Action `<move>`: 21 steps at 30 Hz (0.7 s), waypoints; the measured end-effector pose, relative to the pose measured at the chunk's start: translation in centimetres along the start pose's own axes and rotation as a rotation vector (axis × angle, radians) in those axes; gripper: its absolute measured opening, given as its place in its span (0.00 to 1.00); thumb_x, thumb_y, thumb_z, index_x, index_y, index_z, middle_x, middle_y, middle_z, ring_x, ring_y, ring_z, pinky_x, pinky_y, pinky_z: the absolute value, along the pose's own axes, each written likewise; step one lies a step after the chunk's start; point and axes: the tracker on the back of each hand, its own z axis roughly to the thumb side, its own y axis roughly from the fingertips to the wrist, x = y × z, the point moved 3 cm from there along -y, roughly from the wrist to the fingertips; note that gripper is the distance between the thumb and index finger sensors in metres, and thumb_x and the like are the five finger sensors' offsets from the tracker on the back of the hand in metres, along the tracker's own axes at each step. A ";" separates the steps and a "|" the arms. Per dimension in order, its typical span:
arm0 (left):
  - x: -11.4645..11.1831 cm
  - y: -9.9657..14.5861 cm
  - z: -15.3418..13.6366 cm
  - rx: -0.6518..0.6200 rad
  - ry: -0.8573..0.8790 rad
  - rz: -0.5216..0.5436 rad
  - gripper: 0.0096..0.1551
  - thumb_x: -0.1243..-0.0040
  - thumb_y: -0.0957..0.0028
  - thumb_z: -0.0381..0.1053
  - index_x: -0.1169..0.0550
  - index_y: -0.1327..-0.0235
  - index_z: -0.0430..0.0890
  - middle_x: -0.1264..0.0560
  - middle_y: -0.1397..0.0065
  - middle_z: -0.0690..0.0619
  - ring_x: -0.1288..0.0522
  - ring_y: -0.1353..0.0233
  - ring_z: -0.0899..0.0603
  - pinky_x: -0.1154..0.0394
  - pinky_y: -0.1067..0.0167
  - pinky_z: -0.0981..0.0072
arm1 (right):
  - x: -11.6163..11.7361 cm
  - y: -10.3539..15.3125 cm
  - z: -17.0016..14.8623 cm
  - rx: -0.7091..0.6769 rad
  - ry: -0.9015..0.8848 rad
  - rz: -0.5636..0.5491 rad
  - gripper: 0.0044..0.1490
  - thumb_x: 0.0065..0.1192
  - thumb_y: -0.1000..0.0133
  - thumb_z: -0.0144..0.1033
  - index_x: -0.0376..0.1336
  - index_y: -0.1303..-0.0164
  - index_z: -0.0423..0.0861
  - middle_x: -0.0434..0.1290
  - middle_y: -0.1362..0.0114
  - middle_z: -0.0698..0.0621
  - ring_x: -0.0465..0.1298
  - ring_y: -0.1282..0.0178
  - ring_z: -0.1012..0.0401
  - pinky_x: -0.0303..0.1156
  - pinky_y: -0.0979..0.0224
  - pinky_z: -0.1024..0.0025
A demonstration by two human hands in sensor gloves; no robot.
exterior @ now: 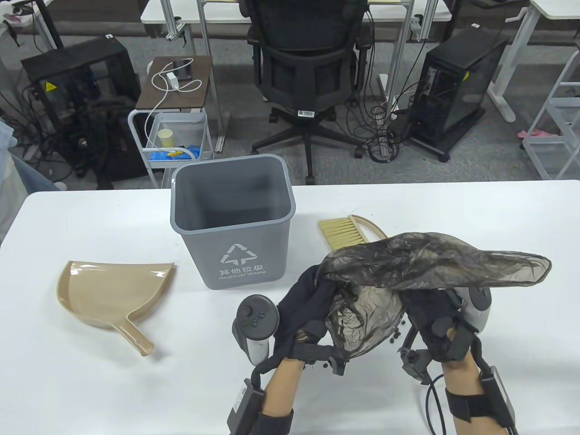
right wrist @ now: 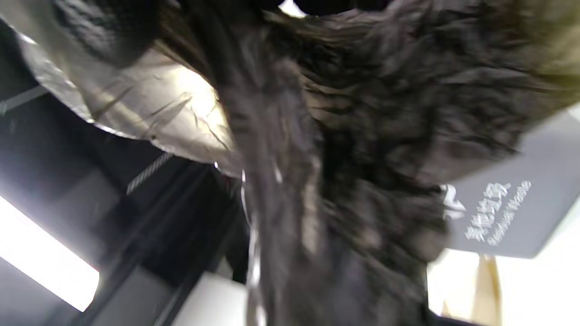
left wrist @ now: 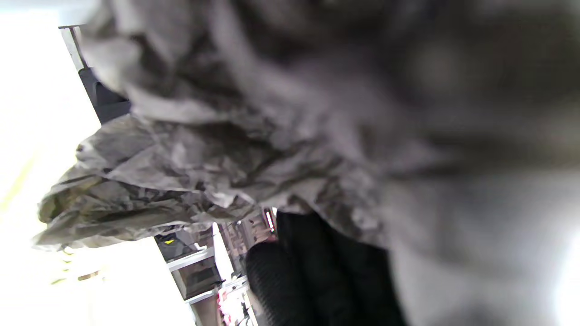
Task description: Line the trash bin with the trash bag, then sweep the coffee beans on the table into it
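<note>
A thin dark trash bag (exterior: 421,260) billows above the table, held between both hands. My left hand (exterior: 304,308) grips its left part and my right hand (exterior: 432,324) grips it from beneath on the right. Crumpled bag film (left wrist: 190,149) fills the left wrist view, and the bag (right wrist: 371,113) blocks most of the right wrist view. The grey trash bin (exterior: 233,219) stands unlined, left of the bag; its label side (right wrist: 512,213) shows in the right wrist view. Several dark coffee beans (exterior: 395,333) lie under the bag.
A tan dustpan (exterior: 111,294) lies at the left of the white table (exterior: 498,213). A hand brush (exterior: 346,231) lies behind the bag, partly covered. An office chair (exterior: 308,68) and a small cart (exterior: 174,131) stand beyond the far edge.
</note>
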 end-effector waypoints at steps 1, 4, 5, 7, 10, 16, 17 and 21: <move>-0.3 -0.1 -0.1 0.005 -0.011 -0.027 0.21 0.42 0.36 0.56 0.23 0.36 0.47 0.18 0.35 0.47 0.16 0.42 0.44 0.23 0.41 0.48 | -0.6 0.2 0.0 0.012 -0.019 -0.066 0.34 0.56 0.41 0.50 0.57 0.28 0.46 0.57 0.19 0.39 0.57 0.23 0.36 0.54 0.25 0.37; -0.3 -0.3 -0.5 0.032 0.015 -0.060 0.21 0.43 0.36 0.57 0.22 0.36 0.47 0.18 0.35 0.47 0.16 0.42 0.44 0.23 0.41 0.48 | -2.4 0.5 0.6 0.005 0.026 -0.111 0.24 0.54 0.41 0.47 0.66 0.40 0.47 0.71 0.28 0.42 0.71 0.32 0.40 0.67 0.32 0.42; 0.0 -0.3 -0.6 0.039 0.026 -0.054 0.21 0.43 0.35 0.57 0.22 0.36 0.47 0.18 0.35 0.47 0.16 0.41 0.44 0.23 0.41 0.48 | -2.8 0.7 0.8 0.002 0.031 -0.115 0.23 0.53 0.40 0.49 0.67 0.43 0.48 0.72 0.30 0.43 0.73 0.33 0.41 0.68 0.33 0.43; 0.7 -0.4 -0.8 0.049 0.037 -0.035 0.22 0.43 0.35 0.57 0.22 0.37 0.47 0.18 0.35 0.47 0.16 0.41 0.43 0.23 0.40 0.47 | -3.9 1.2 1.5 0.006 0.033 -0.151 0.23 0.52 0.40 0.52 0.69 0.47 0.49 0.76 0.34 0.44 0.76 0.37 0.43 0.71 0.36 0.45; 1.6 -0.4 -1.0 0.062 0.038 -0.007 0.22 0.43 0.35 0.57 0.22 0.36 0.47 0.18 0.34 0.47 0.17 0.41 0.43 0.24 0.40 0.47 | -5.5 2.0 2.4 0.006 0.078 -0.217 0.22 0.52 0.40 0.53 0.71 0.52 0.49 0.79 0.38 0.45 0.79 0.41 0.45 0.74 0.39 0.47; 3.8 -0.2 -0.2 0.032 0.029 0.063 0.29 0.43 0.35 0.58 0.30 0.26 0.46 0.27 0.22 0.44 0.25 0.28 0.37 0.32 0.31 0.39 | -7.6 3.2 3.6 -0.016 0.132 -0.334 0.22 0.52 0.40 0.53 0.71 0.54 0.49 0.79 0.38 0.46 0.80 0.42 0.45 0.74 0.40 0.48; 4.1 -0.1 0.8 -0.043 0.033 0.070 0.31 0.43 0.35 0.59 0.32 0.23 0.47 0.31 0.19 0.44 0.29 0.24 0.35 0.34 0.29 0.37 | -7.7 3.3 3.9 -0.026 0.137 -0.334 0.22 0.53 0.40 0.53 0.71 0.53 0.49 0.78 0.37 0.45 0.79 0.41 0.45 0.74 0.39 0.48; 3.9 0.9 5.5 -0.255 -0.064 -0.016 0.36 0.42 0.36 0.62 0.35 0.19 0.49 0.35 0.14 0.45 0.36 0.18 0.33 0.39 0.26 0.32 | -7.1 3.2 4.7 -0.059 0.173 -0.294 0.22 0.53 0.40 0.52 0.70 0.51 0.49 0.77 0.35 0.45 0.78 0.38 0.44 0.72 0.36 0.46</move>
